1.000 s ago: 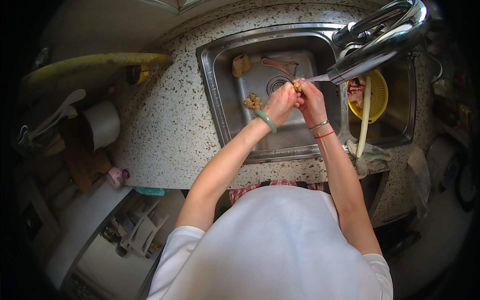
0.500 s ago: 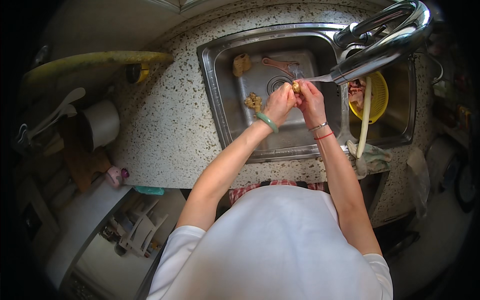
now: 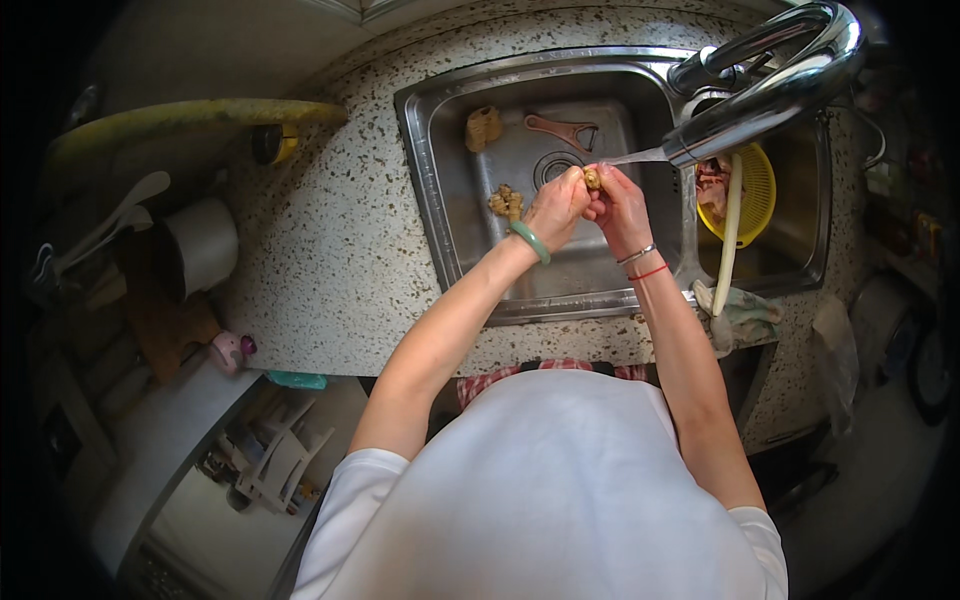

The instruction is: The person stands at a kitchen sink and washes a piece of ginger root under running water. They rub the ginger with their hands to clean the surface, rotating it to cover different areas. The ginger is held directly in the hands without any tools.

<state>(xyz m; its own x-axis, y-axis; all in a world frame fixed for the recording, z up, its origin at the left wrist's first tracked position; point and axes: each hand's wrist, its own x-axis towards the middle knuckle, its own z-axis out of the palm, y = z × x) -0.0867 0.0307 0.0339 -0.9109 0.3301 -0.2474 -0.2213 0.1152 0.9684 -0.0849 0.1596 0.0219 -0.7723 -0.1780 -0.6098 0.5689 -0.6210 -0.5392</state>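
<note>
Between the fingertips of both hands is a small piece of ginger point(image 3: 592, 179), held over the left sink basin point(image 3: 640, 262). My left hand point(image 3: 557, 205), with a green bangle at the wrist, is closed on its left side. My right hand point(image 3: 622, 206) pinches it from the right. Water streams from the faucet point(image 3: 765, 105) onto the fingers. To the left of my left hand lies a knobbly ginger root point(image 3: 506, 202). Farther back in the basin are another tan ginger piece point(image 3: 482, 129) and a peeler with a pinkish-brown handle point(image 3: 560, 130).
The right basin holds a yellow basket point(image 3: 757, 196) with raw meat point(image 3: 712, 188). A long pale stalk point(image 3: 731, 235) leans across it. A cloth point(image 3: 748, 316) drapes over the sink's front edge. On the left stand a pot point(image 3: 203, 248) and a wooden board point(image 3: 165, 320).
My hands stay nearly in place, with slight finger movement on the ginger. The water stream now hits a little higher on the fingers, and the peeler's head shows more clearly.
</note>
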